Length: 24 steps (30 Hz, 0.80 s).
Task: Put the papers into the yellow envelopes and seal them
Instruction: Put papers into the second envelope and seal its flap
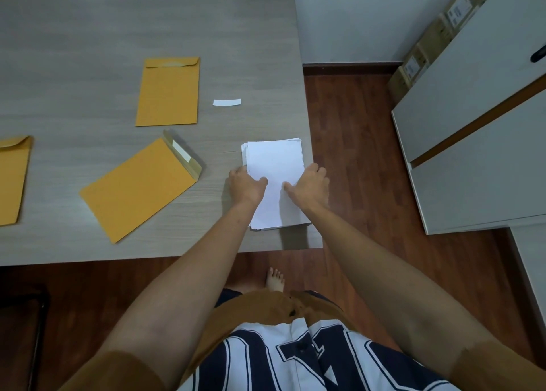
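Grey wood-grain table (88,21), seen from above by a person standing at its near edge. A stack of white papers (274,160) lies near the table's right edge, its sheets slightly out of line. Both bare hands are on the near half of the stack. The left hand (246,183) grips the left edge, with the thumb on the top sheet and the fingers curled over the side. The right hand (310,185) grips the right edge the same way, so the stack sits between the two hands. It is not possible to tell whether the stack is lifted off the table.

Three yellow envelopes lie flat to the left of the papers, none touching them. The nearest envelope (139,189) is tilted, and its open flap points towards the papers and shows a white strip. The far envelope (168,95) lies straight, with its flap folded down at the top. A third envelope (11,180) is cut off by the left edge of the view. A small white paper strip (227,102) lies between the far envelope and the stack, apart from both.

Beyond the table are a dark wooden floor (354,154), a white cabinet (472,109) on the right, and cardboard boxes (428,41) by the wall. A bare foot (275,279) shows below the table edge.
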{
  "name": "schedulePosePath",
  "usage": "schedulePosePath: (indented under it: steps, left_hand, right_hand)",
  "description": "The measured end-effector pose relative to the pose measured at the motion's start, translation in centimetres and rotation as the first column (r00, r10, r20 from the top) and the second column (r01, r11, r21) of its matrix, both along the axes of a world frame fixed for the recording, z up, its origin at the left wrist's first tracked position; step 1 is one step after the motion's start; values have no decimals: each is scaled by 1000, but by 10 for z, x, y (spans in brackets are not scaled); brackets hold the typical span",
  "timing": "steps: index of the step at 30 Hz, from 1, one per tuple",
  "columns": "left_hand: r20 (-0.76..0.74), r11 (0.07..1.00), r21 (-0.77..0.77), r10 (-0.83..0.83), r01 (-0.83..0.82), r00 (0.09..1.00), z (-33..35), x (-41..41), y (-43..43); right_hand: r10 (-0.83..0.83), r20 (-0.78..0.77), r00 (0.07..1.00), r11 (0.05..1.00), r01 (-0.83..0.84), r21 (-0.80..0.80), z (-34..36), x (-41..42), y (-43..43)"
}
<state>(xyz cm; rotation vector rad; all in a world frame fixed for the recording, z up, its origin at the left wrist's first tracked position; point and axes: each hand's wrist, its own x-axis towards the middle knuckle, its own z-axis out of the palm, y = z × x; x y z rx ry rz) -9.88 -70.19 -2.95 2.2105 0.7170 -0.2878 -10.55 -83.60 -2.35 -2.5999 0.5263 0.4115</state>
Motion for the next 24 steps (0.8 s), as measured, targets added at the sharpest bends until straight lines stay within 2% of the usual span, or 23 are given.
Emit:
schedulePosePath:
  steps: [11, 24]
  left_hand:
    - [18, 997, -24, 72, -72, 997, -3, -5, -7]
    - [-29, 972, -163, 169, -171, 985, 0, 7, 0]
  right_hand:
    - [4, 7, 1000, 1000, -4, -2, 0, -1, 0]
    - [7, 2, 1000, 1000, -7, 3, 1, -1, 1]
